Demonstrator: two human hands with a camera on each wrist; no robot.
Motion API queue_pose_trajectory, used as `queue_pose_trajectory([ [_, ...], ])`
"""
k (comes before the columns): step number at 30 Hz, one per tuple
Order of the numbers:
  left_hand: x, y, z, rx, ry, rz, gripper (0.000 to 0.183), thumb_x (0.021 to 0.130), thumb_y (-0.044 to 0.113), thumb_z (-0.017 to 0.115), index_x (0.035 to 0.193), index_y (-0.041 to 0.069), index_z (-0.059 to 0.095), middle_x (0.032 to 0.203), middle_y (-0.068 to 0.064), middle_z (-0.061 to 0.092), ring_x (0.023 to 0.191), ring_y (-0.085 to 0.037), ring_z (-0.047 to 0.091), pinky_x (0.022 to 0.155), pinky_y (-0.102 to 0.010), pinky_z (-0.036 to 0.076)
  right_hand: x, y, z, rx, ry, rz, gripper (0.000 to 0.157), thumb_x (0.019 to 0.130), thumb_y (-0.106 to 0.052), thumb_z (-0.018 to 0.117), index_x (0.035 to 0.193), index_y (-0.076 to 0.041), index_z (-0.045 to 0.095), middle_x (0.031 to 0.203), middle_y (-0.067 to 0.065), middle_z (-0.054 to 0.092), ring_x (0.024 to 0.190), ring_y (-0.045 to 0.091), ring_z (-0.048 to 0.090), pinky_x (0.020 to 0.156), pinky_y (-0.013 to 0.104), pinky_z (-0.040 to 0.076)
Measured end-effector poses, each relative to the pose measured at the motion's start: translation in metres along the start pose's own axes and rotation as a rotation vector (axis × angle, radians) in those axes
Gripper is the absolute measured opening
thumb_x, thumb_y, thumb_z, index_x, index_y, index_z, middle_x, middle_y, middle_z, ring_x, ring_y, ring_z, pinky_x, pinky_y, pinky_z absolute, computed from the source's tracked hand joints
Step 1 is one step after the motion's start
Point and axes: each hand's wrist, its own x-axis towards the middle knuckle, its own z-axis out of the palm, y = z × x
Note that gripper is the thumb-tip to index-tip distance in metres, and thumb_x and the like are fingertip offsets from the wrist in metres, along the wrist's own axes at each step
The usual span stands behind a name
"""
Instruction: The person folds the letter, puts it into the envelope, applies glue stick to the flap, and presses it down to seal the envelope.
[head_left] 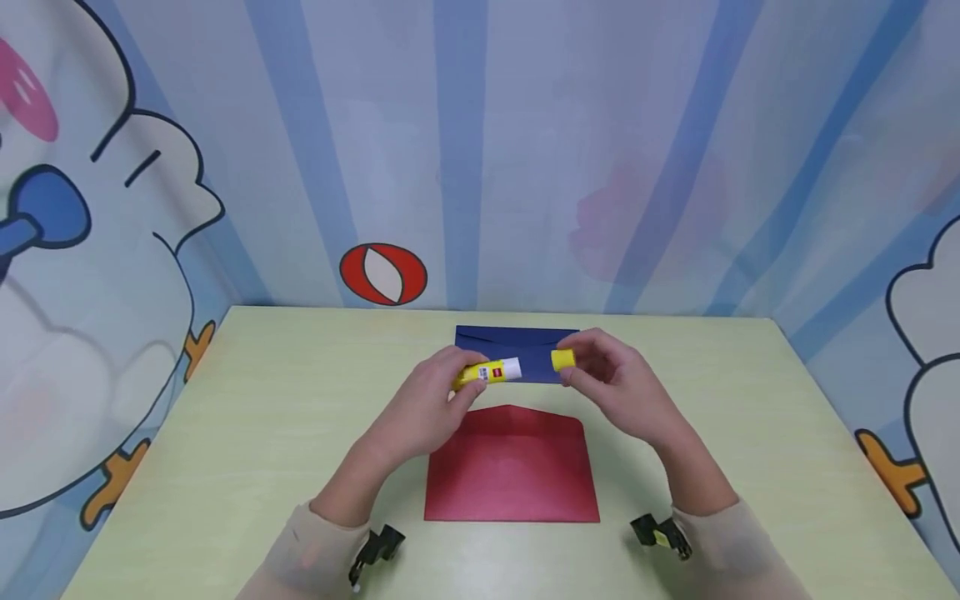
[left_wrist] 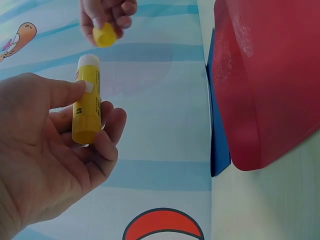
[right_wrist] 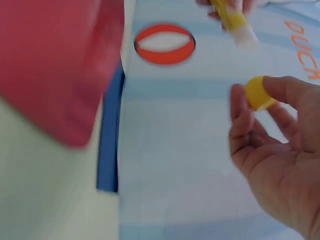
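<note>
In the left wrist view, shiny patches [left_wrist: 244,42] are shown along the flap fold of the red envelope [left_wrist: 285,80]; in the head view they cannot be made out. Orange lettering [right_wrist: 302,50] is shown in the blurred right wrist view alone. The left wall [head_left: 67,358] is printed with a white cartoon figure; the back wall [head_left: 517,167] is blue-striped, with a red-and-white ball [head_left: 352,271] low on it. On the pale worktop [head_left: 225,417], the red envelope is laid nearer and the blue envelope [head_left: 517,342] beyond it. The glue stick [head_left: 491,372] is grasped by the left hand [head_left: 420,408] above the worktop, its long axis nearly level, its uncapped white end pointed right. Near but apart, the yellow cap [head_left: 562,360] is pinched by the right hand [head_left: 618,383].
</note>
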Motion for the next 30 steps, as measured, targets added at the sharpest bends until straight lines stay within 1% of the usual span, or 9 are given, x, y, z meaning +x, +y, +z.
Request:
queue_pose_trajectory([
  [3, 0.0, -0.001, 0.0, -0.018, 0.016, 0.0, 0.034, 0.103, 0.017, 0.072, 0.136, 0.014, 0.066, 0.126, -0.001, 0.064, 0.112, -0.019, 0.061, 0.079, -0.031, 0.062, 0.0, 0.007, -0.017, -0.206, 0.006, 0.043, 0.029, 0.103, -0.017, 0.073, 0.131, -0.013, 0.066, 0.105, 0.006, 0.071, 0.089, 0.023, 0.07, 0.075, 0.038, 0.058],
  [5, 0.0, -0.002, 0.0, -0.025, 0.022, 0.003, 0.034, 0.103, 0.018, 0.073, 0.136, 0.015, 0.067, 0.127, 0.0, 0.064, 0.113, -0.019, 0.06, 0.079, -0.031, 0.062, 0.0, 0.014, -0.027, -0.346, 0.0, 0.079, 0.03, 0.103, -0.019, 0.073, 0.13, -0.01, 0.066, 0.103, 0.006, 0.072, 0.089, 0.022, 0.069, 0.074, 0.039, 0.058],
  [7, 0.0, -0.002, 0.0, -0.028, 0.028, 0.01, 0.033, 0.102, 0.018, 0.073, 0.135, 0.015, 0.067, 0.127, 0.0, 0.065, 0.113, -0.019, 0.061, 0.08, -0.032, 0.062, 0.0, 0.023, -0.038, -0.44, -0.017, 0.116, 0.03, 0.103, -0.019, 0.072, 0.129, -0.005, 0.065, 0.099, 0.008, 0.072, 0.086, 0.023, 0.068, 0.072, 0.04, 0.057],
  [10, -0.001, -0.001, 0.001, -0.034, 0.035, 0.016, 0.033, 0.102, 0.018, 0.074, 0.135, 0.015, 0.068, 0.128, -0.001, 0.065, 0.113, -0.02, 0.061, 0.08, -0.032, 0.061, -0.001, 0.039, -0.052, -0.544, -0.046, 0.175, 0.031, 0.104, -0.019, 0.07, 0.127, 0.001, 0.064, 0.092, 0.009, 0.069, 0.076, 0.022, 0.064, 0.067, 0.039, 0.054],
  [13, -0.001, 0.0, 0.001, -0.04, 0.045, 0.014, 0.034, 0.101, 0.017, 0.074, 0.134, 0.014, 0.068, 0.128, -0.001, 0.066, 0.113, -0.02, 0.061, 0.079, -0.032, 0.061, -0.001, 0.055, -0.063, -0.601, -0.077, 0.228, 0.033, 0.104, -0.018, 0.069, 0.126, 0.005, 0.062, 0.084, 0.008, 0.065, 0.067, 0.021, 0.058, 0.062, 0.038, 0.05],
  [18, -0.001, 0.0, 0.001, -0.058, 0.055, 0.004, 0.035, 0.099, 0.018, 0.076, 0.134, 0.014, 0.069, 0.126, -0.001, 0.067, 0.112, -0.019, 0.06, 0.078, -0.031, 0.061, -0.001, 0.075, -0.074, -0.654, -0.135, 0.308, 0.036, 0.105, -0.018, 0.065, 0.127, 0.009, 0.059, 0.085, 0.009, 0.067, 0.068, 0.02, 0.058, 0.064, 0.039, 0.051],
  [23, -0.001, -0.001, 0.003, -0.076, 0.058, 0.007, 0.035, 0.098, 0.018, 0.078, 0.132, 0.014, 0.069, 0.12, 0.001, 0.068, 0.109, -0.018, 0.061, 0.078, -0.031, 0.061, -0.005, 0.092, -0.082, -0.713, -0.163, 0.357, 0.037, 0.104, -0.017, 0.063, 0.129, 0.01, 0.055, 0.091, 0.016, 0.069, 0.072, 0.025, 0.059, 0.069, 0.046, 0.052],
  [26, -0.001, 0.0, 0.003, -0.075, 0.059, 0.004, 0.035, 0.098, 0.019, 0.078, 0.132, 0.014, 0.069, 0.118, 0.001, 0.068, 0.107, -0.017, 0.061, 0.077, -0.031, 0.06, -0.005, 0.101, -0.086, -0.737, -0.162, 0.365, 0.035, 0.103, -0.016, 0.063, 0.128, 0.008, 0.056, 0.098, 0.02, 0.07, 0.074, 0.026, 0.061, 0.071, 0.048, 0.053],
  [30, -0.001, 0.0, 0.002, -0.076, 0.06, -0.001, 0.036, 0.097, 0.019, 0.079, 0.131, 0.014, 0.068, 0.116, 0.001, 0.068, 0.106, -0.017, 0.061, 0.077, -0.031, 0.06, -0.005, 0.107, -0.088, -0.749, -0.163, 0.369, 0.034, 0.102, -0.015, 0.063, 0.128, 0.008, 0.057, 0.107, 0.025, 0.07, 0.08, 0.029, 0.063, 0.075, 0.051, 0.053],
])
